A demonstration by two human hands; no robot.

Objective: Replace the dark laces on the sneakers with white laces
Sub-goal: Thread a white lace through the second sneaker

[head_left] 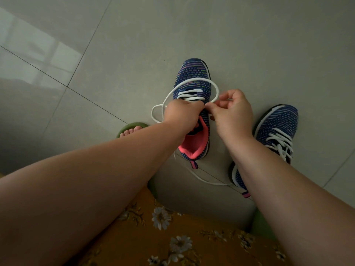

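Note:
A blue knit sneaker [193,77] with a pink lining stands on the floor, toe pointing away from me. A white lace [194,82] crosses its lower eyelets and loops wide over the toe. My left hand [180,114] curls over the sneaker's tongue and grips the lace there. My right hand [233,112] pinches the lace's other side between thumb and forefinger, just right of the eyelets. A second blue sneaker [276,127] stands to the right, threaded with white laces [281,139]; my right forearm hides its heel. A loose lace end [209,181] trails across the floor between the two shoes.
Grey floor tiles [134,54] surround the shoes. My foot in a green slipper [130,128] rests left of the first sneaker. An orange flowered skirt [172,237] fills the bottom middle, and another green slipper [259,225] shows under my right arm.

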